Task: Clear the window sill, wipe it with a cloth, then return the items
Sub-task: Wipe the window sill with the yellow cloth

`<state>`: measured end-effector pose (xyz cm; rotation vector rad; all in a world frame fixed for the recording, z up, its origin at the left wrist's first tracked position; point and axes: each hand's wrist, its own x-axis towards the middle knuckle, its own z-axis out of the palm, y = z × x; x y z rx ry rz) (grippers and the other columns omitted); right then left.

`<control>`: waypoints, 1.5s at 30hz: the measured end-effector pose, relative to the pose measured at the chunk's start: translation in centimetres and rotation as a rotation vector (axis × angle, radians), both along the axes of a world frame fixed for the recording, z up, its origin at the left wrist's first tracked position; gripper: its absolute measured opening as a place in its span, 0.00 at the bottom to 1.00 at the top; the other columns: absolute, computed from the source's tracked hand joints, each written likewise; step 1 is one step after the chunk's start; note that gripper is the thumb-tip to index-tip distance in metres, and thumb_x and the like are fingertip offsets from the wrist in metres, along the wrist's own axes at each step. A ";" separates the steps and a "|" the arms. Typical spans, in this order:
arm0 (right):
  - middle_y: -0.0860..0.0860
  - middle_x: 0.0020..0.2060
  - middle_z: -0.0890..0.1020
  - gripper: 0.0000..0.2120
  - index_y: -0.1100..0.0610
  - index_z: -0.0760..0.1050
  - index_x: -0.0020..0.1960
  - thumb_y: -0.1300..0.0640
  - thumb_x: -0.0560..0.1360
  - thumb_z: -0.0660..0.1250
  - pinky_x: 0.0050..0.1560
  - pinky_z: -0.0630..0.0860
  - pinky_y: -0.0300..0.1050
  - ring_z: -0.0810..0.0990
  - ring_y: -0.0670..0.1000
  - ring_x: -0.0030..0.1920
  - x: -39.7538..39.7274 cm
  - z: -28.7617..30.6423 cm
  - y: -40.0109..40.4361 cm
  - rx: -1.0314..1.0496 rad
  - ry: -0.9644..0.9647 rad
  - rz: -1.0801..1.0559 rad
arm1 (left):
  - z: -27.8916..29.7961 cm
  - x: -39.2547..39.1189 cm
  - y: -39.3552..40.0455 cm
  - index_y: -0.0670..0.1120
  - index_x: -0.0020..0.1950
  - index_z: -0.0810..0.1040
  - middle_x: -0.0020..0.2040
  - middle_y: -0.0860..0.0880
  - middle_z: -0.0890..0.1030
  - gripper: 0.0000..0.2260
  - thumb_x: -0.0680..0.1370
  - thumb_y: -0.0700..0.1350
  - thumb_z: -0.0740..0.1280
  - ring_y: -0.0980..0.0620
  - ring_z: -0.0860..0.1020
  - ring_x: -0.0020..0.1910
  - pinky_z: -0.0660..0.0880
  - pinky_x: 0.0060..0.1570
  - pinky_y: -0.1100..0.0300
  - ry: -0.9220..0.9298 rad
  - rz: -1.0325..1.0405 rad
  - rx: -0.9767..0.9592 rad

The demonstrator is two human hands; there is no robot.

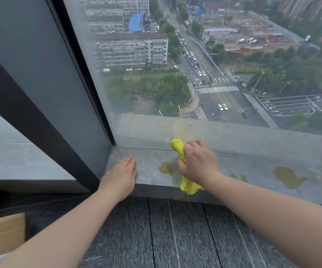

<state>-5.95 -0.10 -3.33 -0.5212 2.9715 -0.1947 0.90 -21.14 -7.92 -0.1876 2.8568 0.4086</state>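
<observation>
The grey window sill (148, 167) runs along the foot of a tall glass pane. My right hand (198, 161) is closed around a bunched yellow cloth (189, 185), pressing it onto the sill near its left end. One end of the cloth sticks up by the glass and the other hangs over the sill's front edge. My left hand (122, 176) lies flat on the sill's left front corner, palm down, fingers together, holding nothing. No items stand on the visible part of the sill.
Yellowish wet-looking patches (287, 176) mark the sill to the right. A dark window frame post (90, 93) closes the left corner. A cardboard box (3, 235) sits on the dark grey floor (175, 238) at the lower left.
</observation>
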 end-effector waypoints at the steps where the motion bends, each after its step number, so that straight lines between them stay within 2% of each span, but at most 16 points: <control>1: 0.54 0.58 0.76 0.16 0.59 0.72 0.55 0.49 0.75 0.61 0.56 0.73 0.51 0.67 0.56 0.64 0.2 -0.6 -0.8 -0.004 -0.017 0.006 | -0.7 -0.1 -0.2 0.45 0.76 0.56 0.78 0.50 0.56 0.22 0.83 0.50 0.48 0.53 0.54 0.76 0.55 0.72 0.57 0.006 -0.011 -0.007; 3: 0.54 0.60 0.74 0.16 0.59 0.68 0.58 0.49 0.75 0.61 0.57 0.71 0.50 0.67 0.56 0.65 0.8 -1.9 -2.5 -0.038 -0.038 0.010 | -1.6 -0.3 -0.4 0.45 0.77 0.54 0.78 0.50 0.53 0.23 0.83 0.50 0.48 0.53 0.52 0.77 0.52 0.73 0.58 0.064 -0.039 -0.036; 5: 0.57 0.65 0.71 0.18 0.60 0.67 0.61 0.50 0.76 0.60 0.63 0.67 0.49 0.66 0.56 0.68 2.2 -3.7 -3.9 -0.111 -0.080 0.060 | -1.9 -0.8 -0.4 0.44 0.77 0.54 0.79 0.49 0.52 0.23 0.83 0.50 0.49 0.52 0.52 0.77 0.50 0.73 0.58 0.108 -0.075 -0.052; 8: 0.56 0.77 0.57 0.29 0.56 0.60 0.73 0.43 0.77 0.45 0.76 0.50 0.50 0.53 0.55 0.77 4.4 -6.5 -4.6 -0.082 -0.109 0.214 | -1.9 -1.1 -0.2 0.45 0.77 0.52 0.79 0.49 0.51 0.23 0.83 0.50 0.48 0.53 0.51 0.77 0.49 0.73 0.59 0.111 -0.110 -0.054; 9: 0.54 0.78 0.53 0.32 0.54 0.57 0.75 0.42 0.75 0.40 0.76 0.46 0.49 0.50 0.54 0.78 4.4 -6.9 -4.3 -0.070 -0.107 0.244 | -2.0 -1.2 -0.2 0.45 0.77 0.52 0.79 0.49 0.51 0.23 0.83 0.50 0.48 0.53 0.51 0.77 0.50 0.73 0.59 0.110 -0.114 -0.056; 11: 0.52 0.78 0.50 0.31 0.51 0.53 0.77 0.43 0.76 0.39 0.76 0.44 0.46 0.48 0.52 0.78 3.7 -7.0 -3.5 -0.047 -0.106 0.281 | -2.3 -1.2 -0.2 0.45 0.77 0.53 0.78 0.49 0.52 0.23 0.83 0.50 0.48 0.53 0.52 0.77 0.51 0.73 0.58 0.116 -0.119 -0.066; 14: 0.50 0.78 0.47 0.25 0.49 0.49 0.78 0.48 0.81 0.43 0.76 0.44 0.45 0.47 0.51 0.78 3.2 -6.8 -2.4 0.001 -0.104 0.311 | -2.4 -1.3 -0.2 0.44 0.77 0.55 0.78 0.48 0.55 0.24 0.82 0.52 0.45 0.52 0.54 0.77 0.53 0.73 0.57 0.142 -0.133 -0.108; 17: 0.50 0.78 0.47 0.26 0.49 0.48 0.78 0.56 0.81 0.49 0.76 0.46 0.46 0.47 0.51 0.78 3.2 -7.0 -1.4 0.038 -0.117 0.294 | -2.3 -1.4 0.1 0.44 0.76 0.56 0.78 0.48 0.56 0.24 0.82 0.51 0.47 0.51 0.55 0.76 0.54 0.73 0.56 0.126 -0.125 -0.122; 20: 0.51 0.78 0.47 0.29 0.51 0.47 0.78 0.59 0.81 0.53 0.77 0.48 0.47 0.47 0.52 0.78 2.9 -6.9 0.2 0.063 -0.117 0.257 | -2.3 -1.3 0.3 0.44 0.77 0.55 0.78 0.48 0.55 0.24 0.82 0.51 0.48 0.51 0.54 0.77 0.54 0.73 0.56 0.111 -0.128 -0.143; 26: 0.51 0.78 0.48 0.30 0.52 0.47 0.78 0.64 0.80 0.52 0.76 0.51 0.44 0.47 0.51 0.78 2.2 -6.4 5.7 0.097 -0.116 0.149 | -1.8 -1.2 0.4 0.44 0.77 0.53 0.78 0.48 0.53 0.25 0.82 0.53 0.46 0.52 0.52 0.77 0.54 0.73 0.57 0.075 -0.150 -0.167; 30: 0.50 0.78 0.47 0.30 0.52 0.47 0.78 0.65 0.80 0.51 0.75 0.53 0.45 0.46 0.49 0.78 1.7 -5.8 9.3 0.143 -0.121 0.054 | -1.2 -1.9 1.1 0.42 0.74 0.62 0.75 0.46 0.63 0.24 0.82 0.54 0.49 0.49 0.61 0.74 0.65 0.68 0.54 0.055 -0.139 -0.236; 32: 0.50 0.78 0.47 0.30 0.52 0.48 0.78 0.65 0.79 0.51 0.75 0.53 0.45 0.46 0.49 0.78 1.6 -5.7 10.2 0.135 -0.124 0.021 | -0.9 -2.1 1.6 0.42 0.67 0.69 0.68 0.45 0.71 0.22 0.81 0.55 0.50 0.49 0.69 0.68 0.74 0.60 0.53 0.061 -0.129 -0.246; 34: 0.50 0.78 0.47 0.30 0.52 0.48 0.78 0.66 0.79 0.51 0.76 0.53 0.45 0.46 0.49 0.78 1.5 -5.7 10.7 0.119 -0.120 -0.003 | -0.7 -2.3 2.4 0.44 0.64 0.71 0.64 0.47 0.74 0.21 0.81 0.55 0.51 0.49 0.72 0.64 0.76 0.55 0.54 0.064 -0.138 -0.239; 39: 0.50 0.78 0.47 0.29 0.52 0.47 0.78 0.65 0.80 0.50 0.77 0.53 0.45 0.45 0.48 0.78 1.0 -5.8 11.7 0.098 -0.117 -0.068 | -1.0 -2.8 4.0 0.42 0.71 0.65 0.73 0.42 0.66 0.25 0.81 0.56 0.50 0.47 0.63 0.73 0.70 0.64 0.51 0.073 -0.140 -0.204; 42: 0.50 0.78 0.47 0.29 0.52 0.47 0.78 0.65 0.80 0.50 0.76 0.54 0.45 0.45 0.48 0.78 0.9 -6.1 12.4 0.088 -0.125 -0.095 | -1.2 -3.3 4.9 0.41 0.75 0.58 0.77 0.46 0.58 0.27 0.81 0.56 0.48 0.51 0.55 0.77 0.62 0.70 0.53 0.063 -0.168 -0.173; 45: 0.49 0.78 0.46 0.29 0.52 0.47 0.78 0.65 0.80 0.50 0.75 0.54 0.45 0.45 0.48 0.78 0.9 -6.1 12.8 0.089 -0.120 -0.113 | -1.1 -3.8 7.0 0.42 0.76 0.57 0.78 0.46 0.56 0.27 0.82 0.56 0.48 0.51 0.54 0.77 0.59 0.72 0.54 0.073 -0.243 -0.150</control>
